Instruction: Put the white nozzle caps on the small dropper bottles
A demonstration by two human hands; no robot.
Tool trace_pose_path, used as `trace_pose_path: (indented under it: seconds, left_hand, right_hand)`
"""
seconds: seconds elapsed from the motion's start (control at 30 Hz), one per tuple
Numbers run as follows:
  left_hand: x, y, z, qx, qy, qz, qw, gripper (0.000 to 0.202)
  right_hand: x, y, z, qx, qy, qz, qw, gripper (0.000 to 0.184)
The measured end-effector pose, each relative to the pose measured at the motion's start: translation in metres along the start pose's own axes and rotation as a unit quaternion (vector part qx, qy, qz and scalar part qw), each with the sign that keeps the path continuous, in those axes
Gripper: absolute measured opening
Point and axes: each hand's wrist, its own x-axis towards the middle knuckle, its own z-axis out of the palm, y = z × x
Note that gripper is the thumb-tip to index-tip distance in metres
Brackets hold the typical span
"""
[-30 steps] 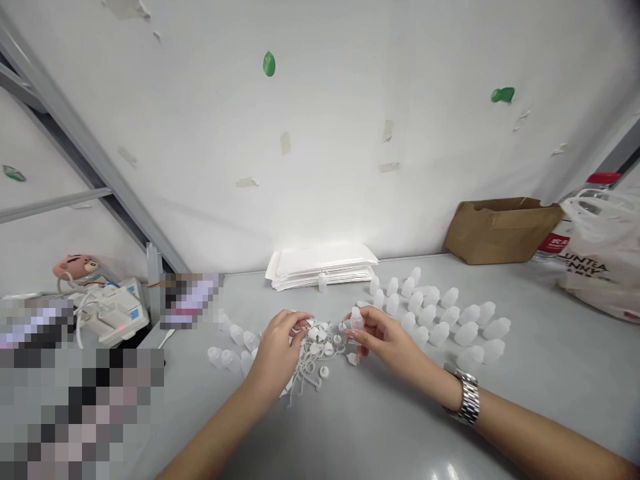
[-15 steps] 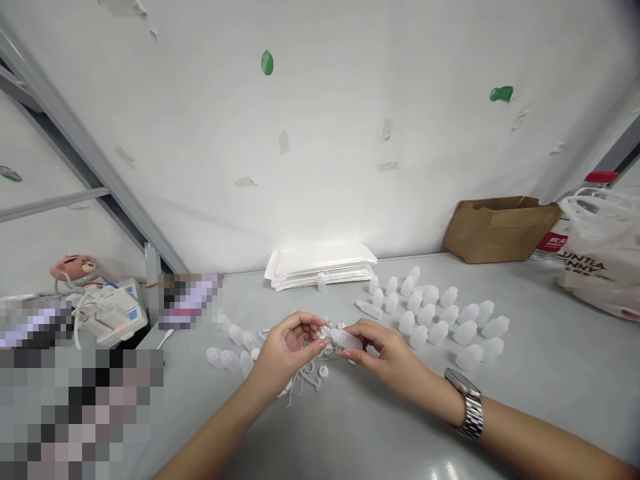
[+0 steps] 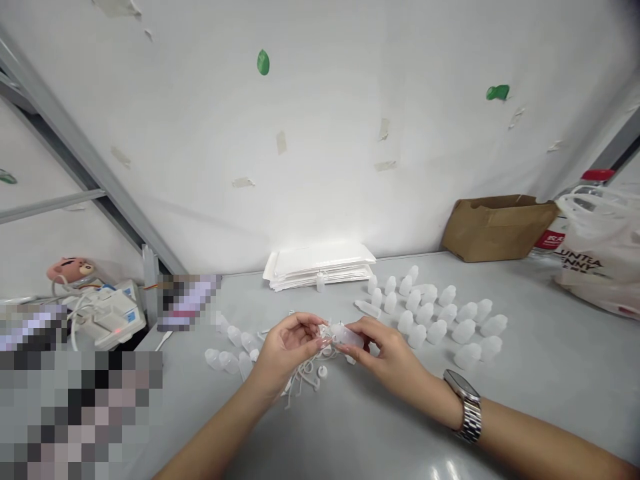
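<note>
My right hand [image 3: 377, 343] grips a small translucent plastic bottle [image 3: 349, 335] between thumb and fingers, lying almost level with its neck to the left. At that neck, my left hand [image 3: 289, 343] pinches a small white plastic piece [image 3: 325, 331] with thumb and fingertips. Its exact shape is partly hidden by the fingers. Below and behind the hands lie loose thin white bent tubes [image 3: 303, 383] and a round white cap [image 3: 323, 372]. Several similar bottles [image 3: 240, 343] lie left of my left hand.
Many white-translucent bottles [image 3: 437, 331] stand in a group on the grey table [image 3: 400, 427] to the right. A stack of white flat packages [image 3: 320, 260] rests against the wall. Farther right are a cardboard box [image 3: 495, 230] and a plastic bag [image 3: 600, 260]. A power strip [image 3: 113, 317] sits left.
The bottle's neck has come closer to the white piece in my left fingertips, and the two now appear to meet. Both hands otherwise stay almost in place; the view shifts slightly.
</note>
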Motion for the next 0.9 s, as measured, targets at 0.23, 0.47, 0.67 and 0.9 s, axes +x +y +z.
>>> trace_pose_path:
  seconds: [0.23,0.47,0.67,0.9]
  left_hand:
    - [-0.0025,-0.0001,0.0057,0.003,-0.006,-0.010,1.000,0.018]
    - [-0.0020,-0.0048,0.0034,0.047,-0.025,-0.012,0.999,0.022]
    - [-0.0011,-0.0066,0.0035,0.050,-0.018,-0.035,0.998,0.025]
    - [0.0003,-0.0045,0.0064,0.042,0.003,-0.041,0.998,0.024]
  right_hand:
    - [-0.0040,-0.0030,0.0024,-0.009,-0.035,0.019,0.999,0.008]
    - [-0.0046,-0.0014,0.0036,-0.010,-0.037,0.012,0.999,0.011]
    - [-0.0076,-0.0007,0.0047,-0.016,-0.045,-0.003,0.999,0.014]
    - [-0.0082,0.0018,0.0056,-0.015,-0.034,-0.021,0.999,0.017]
